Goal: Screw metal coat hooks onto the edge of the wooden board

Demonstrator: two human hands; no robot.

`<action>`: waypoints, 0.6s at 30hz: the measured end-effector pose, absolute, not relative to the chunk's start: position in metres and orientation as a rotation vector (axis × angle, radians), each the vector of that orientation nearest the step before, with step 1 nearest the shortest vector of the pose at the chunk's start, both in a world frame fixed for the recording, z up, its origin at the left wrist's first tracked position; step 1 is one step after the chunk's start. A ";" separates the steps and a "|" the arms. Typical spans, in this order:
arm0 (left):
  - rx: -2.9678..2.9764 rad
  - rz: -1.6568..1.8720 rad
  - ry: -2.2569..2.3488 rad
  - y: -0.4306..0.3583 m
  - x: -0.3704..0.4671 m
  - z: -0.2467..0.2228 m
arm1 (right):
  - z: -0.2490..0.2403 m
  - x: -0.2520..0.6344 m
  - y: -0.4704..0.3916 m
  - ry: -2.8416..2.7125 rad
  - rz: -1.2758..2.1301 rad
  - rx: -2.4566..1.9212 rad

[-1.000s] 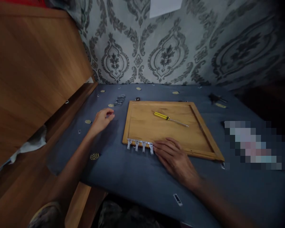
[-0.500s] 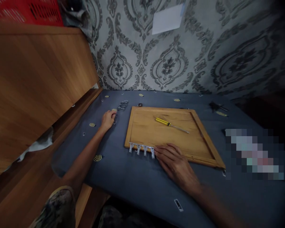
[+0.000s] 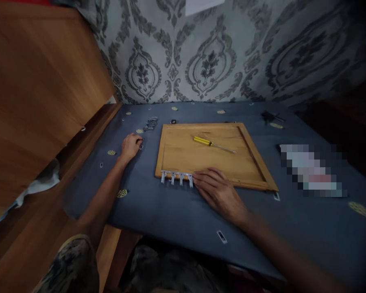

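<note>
A wooden framed board lies flat on the blue patterned cloth. Along its near left edge runs a silvery metal hook rail with several hooks pointing towards me. My right hand grips the rail's right end against the board, fingers on top and close together. A yellow-handled screwdriver rests on the panel, its shaft to the right. Left of the board, my left hand is low over the cloth with thumb and fingertips pinched. Whatever may be between them is too small to make out.
Small dark metal pieces lie just beyond my left hand. Farther back on the right is a black object, and a blurred-out packet lies right of the board. A wooden cabinet borders the left side; a patterned wall stands behind.
The view has tipped downward, so everything sits higher and slightly left in the picture. Both hands keep nearly the same places relative to the board, and the screwdriver has not moved on it.
</note>
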State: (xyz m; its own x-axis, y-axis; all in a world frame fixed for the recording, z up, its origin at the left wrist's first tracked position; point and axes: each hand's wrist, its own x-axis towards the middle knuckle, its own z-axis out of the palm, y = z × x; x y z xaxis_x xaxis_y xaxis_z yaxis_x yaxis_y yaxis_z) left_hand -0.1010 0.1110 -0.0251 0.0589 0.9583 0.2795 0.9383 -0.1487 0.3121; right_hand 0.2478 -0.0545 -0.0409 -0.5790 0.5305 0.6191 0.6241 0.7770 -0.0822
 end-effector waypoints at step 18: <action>2.262 0.764 1.987 0.103 -0.107 -0.023 | -0.042 0.247 -0.057 -2.313 -0.048 -0.931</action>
